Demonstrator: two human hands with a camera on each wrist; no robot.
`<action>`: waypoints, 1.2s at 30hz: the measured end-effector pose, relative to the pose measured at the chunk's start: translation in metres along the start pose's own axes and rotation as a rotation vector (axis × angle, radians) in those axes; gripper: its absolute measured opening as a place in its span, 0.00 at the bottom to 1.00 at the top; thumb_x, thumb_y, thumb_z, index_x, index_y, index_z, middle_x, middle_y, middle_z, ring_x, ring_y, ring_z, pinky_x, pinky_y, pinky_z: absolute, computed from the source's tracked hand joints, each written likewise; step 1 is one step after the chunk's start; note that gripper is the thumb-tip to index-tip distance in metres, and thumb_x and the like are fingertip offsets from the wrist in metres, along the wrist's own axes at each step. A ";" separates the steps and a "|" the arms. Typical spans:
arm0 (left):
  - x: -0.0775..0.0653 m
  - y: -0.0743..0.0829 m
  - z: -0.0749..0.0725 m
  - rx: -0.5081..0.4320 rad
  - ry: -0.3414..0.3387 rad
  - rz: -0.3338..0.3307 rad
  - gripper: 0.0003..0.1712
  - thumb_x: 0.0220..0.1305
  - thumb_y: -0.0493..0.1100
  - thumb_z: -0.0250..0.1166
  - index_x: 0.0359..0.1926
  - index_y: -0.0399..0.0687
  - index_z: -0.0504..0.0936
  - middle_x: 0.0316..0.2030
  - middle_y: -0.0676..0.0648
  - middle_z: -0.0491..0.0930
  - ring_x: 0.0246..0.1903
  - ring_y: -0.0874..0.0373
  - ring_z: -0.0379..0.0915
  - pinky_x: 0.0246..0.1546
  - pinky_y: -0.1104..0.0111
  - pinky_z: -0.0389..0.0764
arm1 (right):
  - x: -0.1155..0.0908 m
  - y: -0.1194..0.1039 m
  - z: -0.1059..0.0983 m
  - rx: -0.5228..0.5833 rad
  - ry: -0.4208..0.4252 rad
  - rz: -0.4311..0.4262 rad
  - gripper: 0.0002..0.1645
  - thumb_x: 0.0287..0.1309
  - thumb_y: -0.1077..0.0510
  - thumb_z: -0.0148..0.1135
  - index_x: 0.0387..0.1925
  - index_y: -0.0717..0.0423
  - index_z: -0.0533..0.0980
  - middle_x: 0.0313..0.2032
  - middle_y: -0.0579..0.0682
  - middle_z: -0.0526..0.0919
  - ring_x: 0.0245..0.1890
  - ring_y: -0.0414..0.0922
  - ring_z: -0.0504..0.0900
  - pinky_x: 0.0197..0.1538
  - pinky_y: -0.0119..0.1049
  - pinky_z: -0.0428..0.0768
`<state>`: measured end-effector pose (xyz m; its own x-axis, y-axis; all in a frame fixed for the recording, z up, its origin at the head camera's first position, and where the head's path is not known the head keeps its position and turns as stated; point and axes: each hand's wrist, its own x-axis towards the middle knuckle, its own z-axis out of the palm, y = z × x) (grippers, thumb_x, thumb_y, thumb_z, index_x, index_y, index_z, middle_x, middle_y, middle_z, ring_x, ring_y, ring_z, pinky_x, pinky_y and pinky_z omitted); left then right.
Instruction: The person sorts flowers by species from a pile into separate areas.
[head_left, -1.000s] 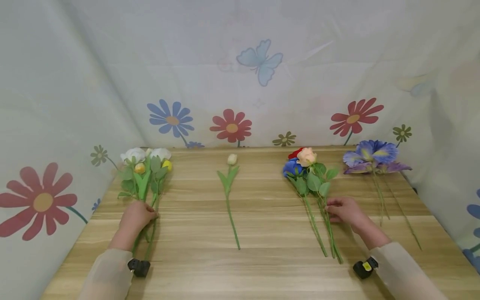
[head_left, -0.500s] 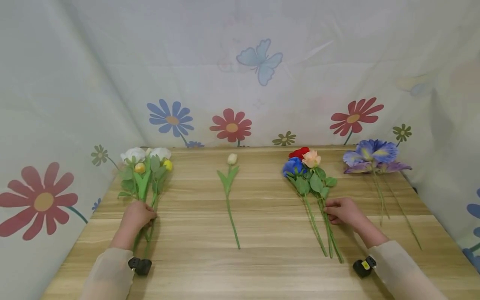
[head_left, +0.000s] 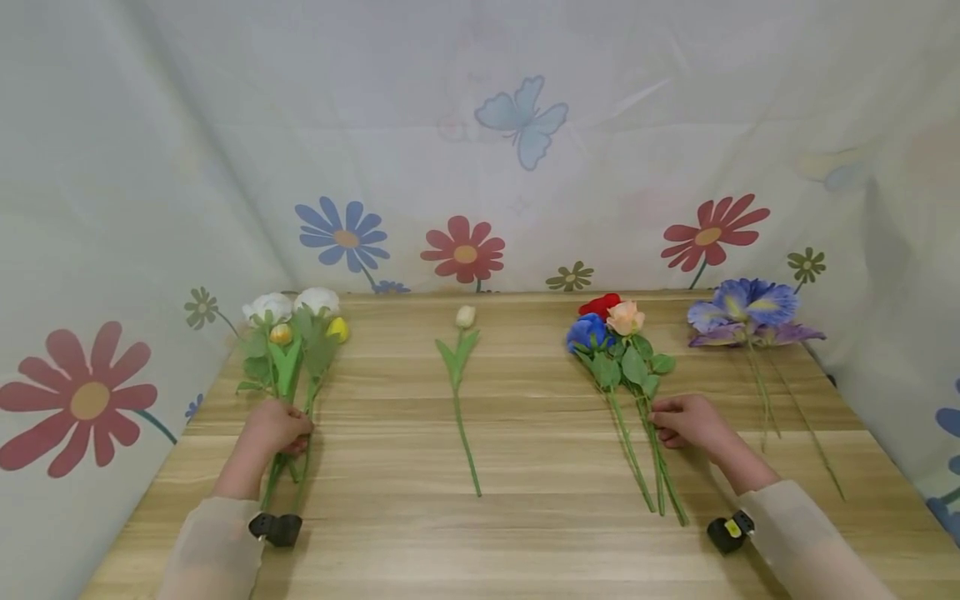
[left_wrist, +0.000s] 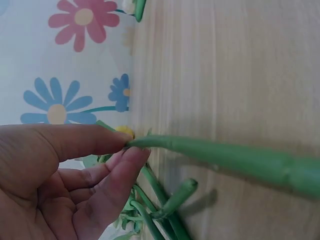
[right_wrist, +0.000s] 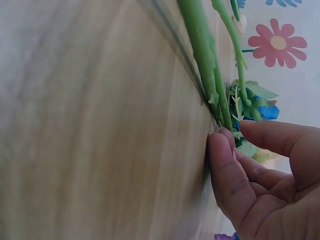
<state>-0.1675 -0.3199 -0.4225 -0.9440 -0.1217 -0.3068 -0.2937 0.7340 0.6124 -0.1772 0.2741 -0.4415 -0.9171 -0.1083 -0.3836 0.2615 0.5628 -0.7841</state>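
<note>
My left hand (head_left: 273, 427) pinches the stem of a white flower (head_left: 317, 301) in the left bunch; in the left wrist view the green stem (left_wrist: 225, 152) runs between thumb and fingers. Beside it lie another white flower (head_left: 268, 308), an orange-yellow bud (head_left: 281, 334) and a yellow bud (head_left: 339, 330). On the right, my right hand (head_left: 692, 423) holds the stem of a peach rose (head_left: 626, 317) between thumb and fingertips, low over the table. A red rose (head_left: 600, 306) and a blue rose (head_left: 587, 332) lie against it, their green stems (right_wrist: 200, 55) close together.
One white tulip (head_left: 465, 317) lies alone between the two bunches on the wooden table (head_left: 525, 533). Purple-blue irises (head_left: 742, 308) with long thin stems lie at the far right. Behind stands a printed cloth backdrop (head_left: 375, 125).
The peach rose shifted slightly right and down, showing more of the red rose, then stayed put. The right white flower of the left bunch has risen slightly, its leaves now blurred.
</note>
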 end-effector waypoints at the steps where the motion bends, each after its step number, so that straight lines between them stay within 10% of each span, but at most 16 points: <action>1: -0.001 0.001 0.000 -0.009 -0.002 0.003 0.11 0.65 0.32 0.59 0.34 0.23 0.83 0.16 0.51 0.82 0.17 0.65 0.79 0.23 0.72 0.84 | 0.000 0.000 0.000 0.001 -0.002 -0.001 0.30 0.75 0.62 0.53 0.66 0.84 0.63 0.40 0.63 0.86 0.30 0.36 0.83 0.37 0.35 0.88; 19: -0.020 0.020 0.002 -0.062 0.001 0.039 0.20 0.70 0.34 0.60 0.53 0.17 0.78 0.41 0.26 0.84 0.25 0.62 0.84 0.31 0.65 0.89 | -0.014 -0.016 -0.013 -0.038 0.063 -0.117 0.29 0.77 0.56 0.52 0.64 0.79 0.68 0.46 0.66 0.84 0.38 0.43 0.85 0.43 0.39 0.89; 36: -0.033 0.059 0.024 -0.127 0.024 0.142 0.20 0.71 0.37 0.60 0.55 0.22 0.78 0.46 0.26 0.85 0.29 0.59 0.86 0.33 0.66 0.89 | -0.015 -0.072 0.042 0.113 0.089 -0.319 0.23 0.73 0.58 0.58 0.58 0.75 0.74 0.48 0.67 0.84 0.40 0.41 0.85 0.45 0.37 0.89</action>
<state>-0.1502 -0.2567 -0.3941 -0.9800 -0.0398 -0.1948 -0.1728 0.6549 0.7357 -0.1700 0.2001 -0.3998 -0.9794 -0.1896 -0.0701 -0.0159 0.4177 -0.9085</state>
